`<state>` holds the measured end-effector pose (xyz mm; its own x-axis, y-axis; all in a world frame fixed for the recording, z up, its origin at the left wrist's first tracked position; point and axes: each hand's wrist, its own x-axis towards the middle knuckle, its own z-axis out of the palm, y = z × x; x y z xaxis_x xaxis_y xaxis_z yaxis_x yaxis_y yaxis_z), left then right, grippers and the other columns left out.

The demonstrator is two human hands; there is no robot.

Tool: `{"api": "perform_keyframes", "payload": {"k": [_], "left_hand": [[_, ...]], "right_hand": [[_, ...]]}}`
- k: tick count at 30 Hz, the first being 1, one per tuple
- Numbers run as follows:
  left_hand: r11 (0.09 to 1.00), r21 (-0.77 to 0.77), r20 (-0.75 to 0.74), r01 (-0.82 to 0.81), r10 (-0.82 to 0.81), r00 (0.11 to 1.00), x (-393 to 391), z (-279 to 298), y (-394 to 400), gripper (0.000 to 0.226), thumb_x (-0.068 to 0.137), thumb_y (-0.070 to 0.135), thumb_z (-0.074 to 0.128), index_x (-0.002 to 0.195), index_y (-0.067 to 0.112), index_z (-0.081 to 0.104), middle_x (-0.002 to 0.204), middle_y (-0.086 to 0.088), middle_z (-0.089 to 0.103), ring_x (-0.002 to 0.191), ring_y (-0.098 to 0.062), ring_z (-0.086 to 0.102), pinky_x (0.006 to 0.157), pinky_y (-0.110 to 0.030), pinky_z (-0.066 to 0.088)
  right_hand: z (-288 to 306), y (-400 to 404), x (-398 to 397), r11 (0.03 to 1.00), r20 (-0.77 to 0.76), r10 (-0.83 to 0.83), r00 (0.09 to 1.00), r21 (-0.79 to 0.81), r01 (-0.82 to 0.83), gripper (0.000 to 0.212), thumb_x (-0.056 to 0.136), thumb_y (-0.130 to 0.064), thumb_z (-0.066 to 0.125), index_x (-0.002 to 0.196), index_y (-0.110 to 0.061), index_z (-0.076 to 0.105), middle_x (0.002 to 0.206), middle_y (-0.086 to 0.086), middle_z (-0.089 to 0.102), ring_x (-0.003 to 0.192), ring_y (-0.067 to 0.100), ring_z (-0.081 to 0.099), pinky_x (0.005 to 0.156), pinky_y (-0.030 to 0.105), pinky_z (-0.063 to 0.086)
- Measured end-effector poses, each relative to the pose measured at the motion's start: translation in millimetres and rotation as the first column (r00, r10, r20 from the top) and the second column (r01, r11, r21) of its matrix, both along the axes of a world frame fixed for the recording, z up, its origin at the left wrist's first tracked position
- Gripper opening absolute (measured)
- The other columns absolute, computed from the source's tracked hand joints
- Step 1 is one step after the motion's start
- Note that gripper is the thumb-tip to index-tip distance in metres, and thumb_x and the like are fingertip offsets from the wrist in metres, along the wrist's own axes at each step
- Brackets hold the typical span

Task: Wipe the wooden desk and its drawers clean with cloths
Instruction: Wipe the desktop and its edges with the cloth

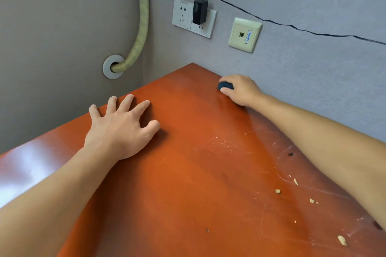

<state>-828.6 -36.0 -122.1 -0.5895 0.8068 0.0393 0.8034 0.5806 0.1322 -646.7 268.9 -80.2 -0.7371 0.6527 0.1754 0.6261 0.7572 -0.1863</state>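
I am resting my left hand flat on the desk, fingers spread wide and holding nothing, near the desk's edge at about ten o'clock from the middle of the top. My right hand is reaching to the far corner at about one o'clock, just beside the wall, with its fingers curled round a small dark cloth bunched into a wad and touching the wood. The cloth is showing only between thumb and fingers (most of it is hidden in the grip).

Crumbs are lying scattered across the desk toward four o'clock, with a larger crumb near the lower right and a patch of fine dust between my two arms. Pale scratches are crossing the wood under my right forearm.

On the wall at twelve o'clock, an adapter is sitting in a socket, its cord trailing right. A data port is sitting beside it. A hose is entering the left wall at eleven o'clock.
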Motion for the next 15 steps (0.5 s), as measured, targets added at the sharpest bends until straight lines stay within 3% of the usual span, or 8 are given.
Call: {"api": "perform_keyframes", "payload": {"k": [4,6,10,13,15], "left_hand": [[1.0,0.006,0.0,-0.006,0.006,1.0,0.2,-1.2,0.0,0.086,0.081,0.077,0.003,0.16,0.048,0.017,0.172,0.006,0.011,0.158,-0.027,0.004,0.123,-0.065,0.006],[1.0,0.006,0.0,-0.006,0.006,1.0,0.1,-1.2,0.2,0.085,0.082,0.077,0.003,0.16,0.047,0.017,0.172,0.006,0.012,0.158,-0.027,0.004,0.123,-0.065,0.005],[1.0,0.013,-0.011,-0.009,0.009,1.0,1.1,-1.2,0.4,0.083,0.084,0.075,0.003,0.16,0.047,0.017,0.172,0.005,0.012,0.158,-0.027,0.005,0.123,-0.065,0.006],[1.0,0.009,-0.006,-0.01,0.01,1.0,0.8,-2.0,0.5,0.08,0.086,0.072,0.003,0.161,0.047,0.015,0.173,0.005,0.011,0.159,-0.027,0.004,0.123,-0.065,0.006],[1.0,0.004,0.002,-0.012,0.012,1.0,0.1,-2.0,1.2,0.073,0.093,0.067,0.006,0.162,0.046,0.013,0.173,0.004,0.009,0.159,-0.027,0.002,0.123,-0.065,0.004]], "right_hand": [[-4.6,-51.9,10.0,0.956,-0.049,0.279,0.959,-0.085,-0.282,0.035,0.096,-0.033,0.069,0.131,-0.036,0.066,0.145,-0.012,0.056,0.133,0.006,0.046,0.109,0.026,0.032],[-3.2,-50.0,19.0,0.938,-0.071,0.318,0.945,-0.122,-0.325,0.036,0.094,-0.034,0.072,0.13,-0.038,0.067,0.141,-0.016,0.057,0.129,-0.001,0.048,0.108,0.022,0.034],[-0.2,4.5,10.2,0.993,-0.065,0.045,0.997,-0.103,-0.052,0.034,0.098,-0.036,0.066,0.132,-0.031,0.065,0.128,-0.005,0.066,0.109,0.016,0.063,0.098,0.036,0.05],[-6.0,17.9,-14.7,0.991,-0.04,-0.122,0.992,-0.06,0.12,0.035,0.102,-0.037,0.057,0.133,-0.025,0.061,0.134,0.007,0.061,0.123,0.03,0.057,0.102,0.043,0.048],[-10.4,-0.8,-36.8,0.996,-0.062,-0.076,0.995,-0.051,0.073,0.038,0.102,-0.037,0.055,0.138,-0.025,0.058,0.142,0.008,0.055,0.131,0.03,0.052,0.108,0.042,0.043]]}}
